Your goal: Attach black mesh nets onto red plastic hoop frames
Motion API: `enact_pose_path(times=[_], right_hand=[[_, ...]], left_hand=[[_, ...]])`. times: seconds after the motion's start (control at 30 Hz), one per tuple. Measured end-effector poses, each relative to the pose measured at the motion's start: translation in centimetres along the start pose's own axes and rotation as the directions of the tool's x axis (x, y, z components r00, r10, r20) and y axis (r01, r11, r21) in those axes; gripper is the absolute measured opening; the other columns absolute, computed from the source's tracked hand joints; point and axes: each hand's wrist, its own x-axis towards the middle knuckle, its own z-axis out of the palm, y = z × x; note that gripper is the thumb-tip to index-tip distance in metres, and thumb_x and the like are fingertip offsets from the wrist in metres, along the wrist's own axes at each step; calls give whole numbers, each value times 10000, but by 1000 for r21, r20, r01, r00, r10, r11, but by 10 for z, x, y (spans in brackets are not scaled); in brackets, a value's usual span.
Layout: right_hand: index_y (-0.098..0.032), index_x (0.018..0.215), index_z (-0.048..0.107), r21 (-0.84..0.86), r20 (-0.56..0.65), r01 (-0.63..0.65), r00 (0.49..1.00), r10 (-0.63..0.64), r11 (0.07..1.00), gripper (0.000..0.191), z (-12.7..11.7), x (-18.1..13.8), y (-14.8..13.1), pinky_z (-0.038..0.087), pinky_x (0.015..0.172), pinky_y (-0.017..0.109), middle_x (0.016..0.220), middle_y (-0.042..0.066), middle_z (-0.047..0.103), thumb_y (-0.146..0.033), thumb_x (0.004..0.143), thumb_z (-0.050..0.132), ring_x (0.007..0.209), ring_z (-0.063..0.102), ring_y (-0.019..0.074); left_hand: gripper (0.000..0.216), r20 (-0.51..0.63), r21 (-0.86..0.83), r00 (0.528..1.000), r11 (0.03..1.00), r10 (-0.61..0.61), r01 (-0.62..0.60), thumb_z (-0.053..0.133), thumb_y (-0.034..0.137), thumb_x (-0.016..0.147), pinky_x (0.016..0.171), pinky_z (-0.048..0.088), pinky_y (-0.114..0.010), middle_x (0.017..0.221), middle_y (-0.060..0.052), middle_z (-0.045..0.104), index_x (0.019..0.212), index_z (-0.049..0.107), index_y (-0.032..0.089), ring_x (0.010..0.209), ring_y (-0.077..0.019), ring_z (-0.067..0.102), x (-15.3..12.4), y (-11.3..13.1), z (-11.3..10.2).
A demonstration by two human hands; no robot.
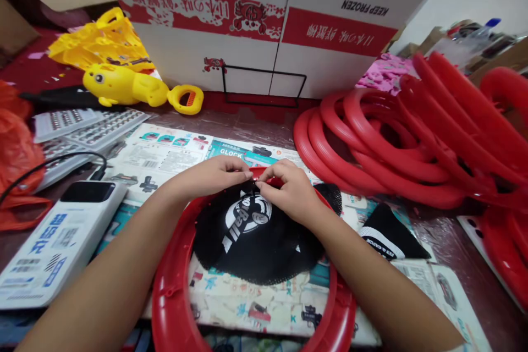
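Observation:
A red plastic ring [173, 291] lies flat on the table in front of me. A black mesh net [256, 245] with white print is draped inside it, reaching the ring's far edge. My left hand [218, 173] and my right hand [289, 187] meet at that far edge. Both pinch the top of the net against the ring, fingers closed. A second piece of black net [388, 236] lies on the table just right of the ring.
A heap of red rings [412, 137] fills the right side. A white power bank [53, 242] with a black cable lies left, beside button-cell cards [91, 126] and an orange bag [16, 154]. Yellow plastic toys [124, 85] and a large carton [256, 16] stand behind. Printed sheets [165, 154] cover the table.

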Motion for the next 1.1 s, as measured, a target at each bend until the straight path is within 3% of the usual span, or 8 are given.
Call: enact_pose_path(times=[0.2, 0.3, 0.4, 0.57, 0.73, 0.9, 1.1], right_hand=[[-202, 876, 594, 143, 61, 20, 998, -29, 989, 149, -1, -3, -7, 435, 687, 255, 792, -14, 617, -95, 828, 502, 727, 574, 139], [-205, 890, 605, 105, 74, 46, 996, -54, 993, 180, 0, -1, -8, 438, 737, 288, 789, -3, 638, -115, 885, 449, 766, 598, 159], [-198, 947, 631, 37, 66, 78, 995, -81, 996, 154, 1, 0, -5, 444, 794, 325, 810, 10, 684, -149, 928, 486, 784, 630, 176], [-178, 1046, 689, -52, 52, 105, 993, -102, 993, 135, 1, 0, -5, 444, 874, 352, 1048, 60, 747, -174, 949, 595, 969, 672, 212], [-193, 1028, 729, -166, 103, 143, 986, -127, 976, 115, 1, 0, -6, 422, 877, 354, 1027, 42, 761, -240, 931, 688, 973, 667, 217], [-200, 1090, 728, -191, 94, 264, 964, -250, 945, 190, 4, 0, 1, 413, 810, 326, 974, 54, 733, -152, 945, 614, 891, 635, 186], [-197, 987, 762, -222, 88, 367, 930, -356, 903, 245, 7, 0, 6, 375, 746, 329, 802, 39, 630, -125, 927, 537, 772, 557, 175]], left_hand=[[410, 16, -52, 999, 998, -31, 32, 590, 594, 799, 805, 510, -349, 868, -38, 698, 849, 716, 207, 879, -251, 620, -5, 6, -4], [406, 31, -76, 999, 996, -40, 42, 595, 597, 807, 836, 516, -357, 889, -32, 706, 867, 718, 215, 913, -255, 627, -6, 9, -5], [411, 44, -102, 998, 993, -55, 60, 579, 609, 823, 832, 527, -365, 867, -28, 710, 859, 716, 223, 922, -261, 635, -7, 10, -6], [407, 57, -127, 993, 986, -103, 109, 564, 598, 843, 794, 536, -356, 870, -31, 724, 862, 718, 223, 889, -253, 656, -11, 5, -14], [277, 82, -66, 986, 986, -147, 153, 636, 497, 770, 774, 489, -321, 955, -18, 720, 796, 715, 232, 863, -216, 628, -16, -3, -24], [199, 84, -36, 985, 987, -152, 155, 633, 417, 697, 721, 453, -300, 925, 5, 696, 747, 702, 237, 810, -189, 608, -14, -7, -24], [185, 69, -3, 988, 990, -140, 140, 589, 395, 693, 669, 409, -295, 777, 17, 646, 719, 663, 228, 729, -172, 567, -12, -6, -22]])
